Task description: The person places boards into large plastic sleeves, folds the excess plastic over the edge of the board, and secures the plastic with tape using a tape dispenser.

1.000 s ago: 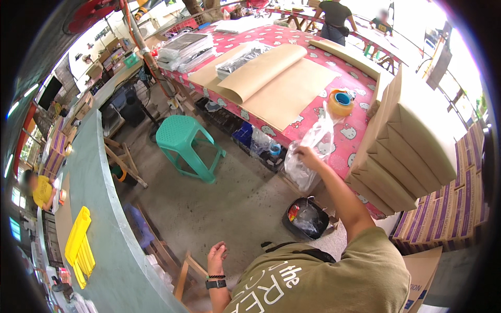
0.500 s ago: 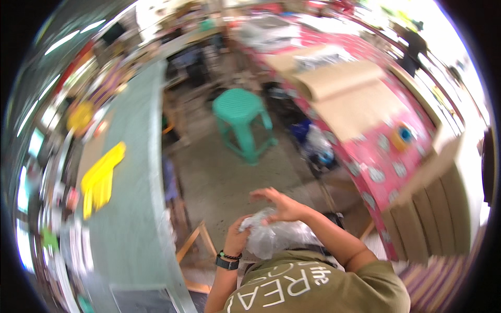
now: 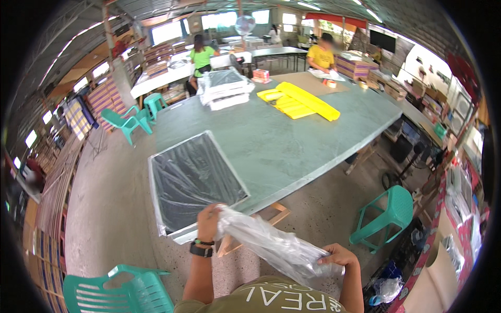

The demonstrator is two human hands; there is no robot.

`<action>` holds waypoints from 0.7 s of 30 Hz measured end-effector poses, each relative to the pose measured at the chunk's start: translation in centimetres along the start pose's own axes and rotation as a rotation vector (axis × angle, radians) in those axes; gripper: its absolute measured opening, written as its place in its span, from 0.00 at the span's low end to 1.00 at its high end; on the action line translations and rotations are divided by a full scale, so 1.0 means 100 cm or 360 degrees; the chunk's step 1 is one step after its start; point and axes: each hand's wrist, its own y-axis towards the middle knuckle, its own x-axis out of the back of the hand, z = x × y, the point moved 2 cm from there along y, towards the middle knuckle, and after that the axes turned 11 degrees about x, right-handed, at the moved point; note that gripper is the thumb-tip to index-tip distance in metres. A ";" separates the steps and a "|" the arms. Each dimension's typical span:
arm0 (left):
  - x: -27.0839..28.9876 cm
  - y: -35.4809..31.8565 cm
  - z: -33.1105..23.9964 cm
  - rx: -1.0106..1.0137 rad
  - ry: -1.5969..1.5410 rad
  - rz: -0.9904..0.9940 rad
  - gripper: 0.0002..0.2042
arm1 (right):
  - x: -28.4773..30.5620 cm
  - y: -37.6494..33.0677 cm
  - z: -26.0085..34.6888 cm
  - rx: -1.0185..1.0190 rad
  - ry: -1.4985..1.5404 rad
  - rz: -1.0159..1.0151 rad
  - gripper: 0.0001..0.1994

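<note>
A clear plastic sheet or bag (image 3: 271,242) is stretched slantwise in front of my body. Its upper left end is gripped by my left hand (image 3: 207,223), which has a black watch and a bracelet at the wrist. My right hand (image 3: 338,254) pinches the other end, lower and to the right. Just beyond my left hand, a dark flat panel (image 3: 193,177) with a pale edge and a wrinkled clear cover lies on the near corner of the grey-green table (image 3: 292,156). I cannot tell whether the plastic in my hands is a sheet or a bag.
Folded yellow sheets (image 3: 305,101) and a stack of plastic-wrapped items (image 3: 224,86) lie farther back on the table. A green stool (image 3: 386,214) stands right, a green chair (image 3: 120,292) near left. Two people, in yellow (image 3: 321,55) and green (image 3: 201,56), are beyond.
My view has swung left toward the table and the dark panel. The plastic, bunched between my hands before, is now drawn out long, and my right hand has moved away from my left and closed on it.
</note>
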 end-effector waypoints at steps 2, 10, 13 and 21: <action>0.056 -0.012 0.004 0.0096 0.0064 -0.0230 0.08 | 0.002 0.017 -0.010 0.0002 -0.0339 -0.0173 0.09; 0.222 -0.077 0.046 0.0296 0.0039 -0.0590 0.09 | -0.037 0.098 0.016 0.0456 -0.0107 -0.0911 0.08; 0.265 -0.104 0.062 0.0394 0.0192 -0.0494 0.11 | -0.085 0.132 0.038 0.0684 0.0752 -0.0961 0.07; 0.366 -0.186 0.089 0.0724 0.1256 -0.0558 0.19 | -0.189 0.182 0.071 0.0688 0.0829 -0.0831 0.08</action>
